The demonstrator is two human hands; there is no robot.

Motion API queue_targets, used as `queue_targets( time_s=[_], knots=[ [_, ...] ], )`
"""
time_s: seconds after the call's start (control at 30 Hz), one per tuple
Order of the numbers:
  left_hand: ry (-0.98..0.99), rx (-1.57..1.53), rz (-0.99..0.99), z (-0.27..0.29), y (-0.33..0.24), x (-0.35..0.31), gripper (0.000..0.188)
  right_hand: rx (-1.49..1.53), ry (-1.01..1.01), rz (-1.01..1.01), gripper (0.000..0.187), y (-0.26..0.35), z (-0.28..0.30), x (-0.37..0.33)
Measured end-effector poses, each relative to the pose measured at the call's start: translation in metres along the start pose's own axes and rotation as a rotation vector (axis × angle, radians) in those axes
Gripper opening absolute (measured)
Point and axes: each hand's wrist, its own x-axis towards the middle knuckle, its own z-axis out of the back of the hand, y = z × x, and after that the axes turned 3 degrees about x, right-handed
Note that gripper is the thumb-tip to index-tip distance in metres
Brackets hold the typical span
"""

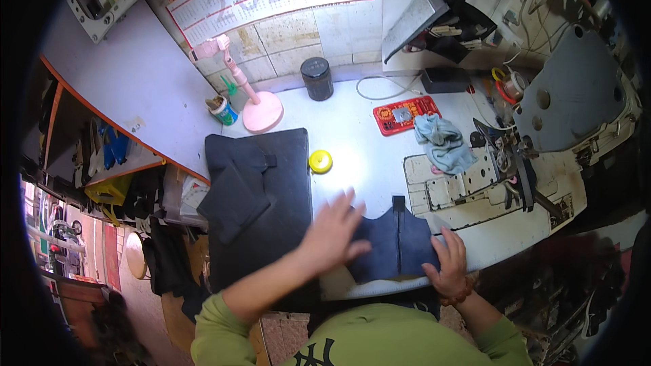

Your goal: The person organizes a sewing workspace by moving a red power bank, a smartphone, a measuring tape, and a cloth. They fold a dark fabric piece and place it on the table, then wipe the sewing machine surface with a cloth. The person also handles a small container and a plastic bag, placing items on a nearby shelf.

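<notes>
A dark blue flat piece [380, 244], perhaps leather or fabric, lies at the table's front edge. Down its middle runs a narrow black strip [399, 230] with a small square tab at the far end. My left hand [333, 234] is over the piece's left side, fingers apart and a little blurred; whether it touches is unclear. Resting at the right edge of the piece is my right hand [449, 264], fingers spread and a beaded bracelet at the wrist. Left of them, several black cut pieces [234, 200] lie on a large black sheet [285, 251].
A yellow round tape measure [320, 161] sits beside the black sheet. On the right stands a sewing machine [569, 95], with a blue-grey cloth [444, 142] and a red phone [393, 116] near it. Behind are a pink stand [263, 112] and a dark jar [317, 79].
</notes>
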Motion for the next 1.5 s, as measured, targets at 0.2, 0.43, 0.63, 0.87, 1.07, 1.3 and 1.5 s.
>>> queue_targets(
  time_s=[0.2, 0.43, 0.63, 0.87, 1.07, 1.3, 1.5],
  knots=[
    [-0.426, 0.168, 0.363, 0.075, 0.12, 0.152, 0.075, -0.029, -0.11, -0.037, 0.053, -0.015, -0.017, -0.015],
    [-0.273, 0.066, 0.616, 0.093, 0.152, 0.256, 0.076, -0.037, -0.155, -0.021, 0.046, -0.014, -0.015, -0.015],
    [-0.185, 0.148, 0.297, 0.074, 0.126, 0.231, 0.063, 0.009, -0.157, -0.024, 0.044, -0.008, -0.011, -0.013],
    [-0.202, -0.019, -0.366, 0.028, 0.03, 0.116, 0.057, 0.269, -0.119, 0.019, 0.061, 0.01, 0.01, 0.055],
    [-0.423, -0.007, -0.344, 0.013, 0.002, 0.079, 0.054, 0.413, 0.205, -0.092, 0.088, -0.002, -0.056, 0.134],
    [-0.581, -0.211, -0.15, 0.019, 0.005, 0.072, 0.043, 0.534, 0.295, 0.003, 0.079, 0.006, -0.103, 0.185],
    [-0.796, -0.349, -0.337, 0.079, -0.023, 0.029, 0.044, 1.108, 0.269, 0.025, 0.073, 0.054, -0.019, 0.162]
  ],
)
